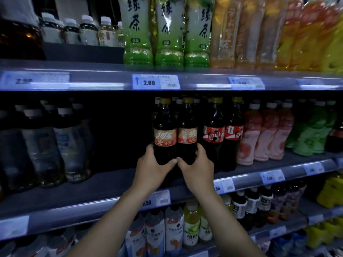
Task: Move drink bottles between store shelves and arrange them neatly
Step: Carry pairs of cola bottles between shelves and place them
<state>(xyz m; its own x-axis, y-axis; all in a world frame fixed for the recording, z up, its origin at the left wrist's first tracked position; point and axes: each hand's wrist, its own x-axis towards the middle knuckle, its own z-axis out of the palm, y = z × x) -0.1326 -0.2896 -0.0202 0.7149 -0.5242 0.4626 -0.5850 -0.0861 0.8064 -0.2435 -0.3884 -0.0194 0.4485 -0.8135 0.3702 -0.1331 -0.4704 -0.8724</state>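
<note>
Two dark cola bottles with gold caps and peach-orange labels stand upright side by side on the middle shelf (pixel 104 184). My left hand (pixel 152 168) wraps the base of the left cola bottle (pixel 164 130). My right hand (pixel 197 166) grips the lower part of the right cola bottle (pixel 187 130). My thumbs meet between the two bottles. The bottles' bottoms are hidden behind my hands.
Red-label cola bottles (pixel 213 134) stand just right of my hands, then pink drink bottles (pixel 259 134) and green ones (pixel 313 130). A dark gap lies to the left, before clear-label bottles (pixel 70 143). Green tea bottles (pixel 167 30) fill the shelf above; small bottles (pixel 174 230) sit below.
</note>
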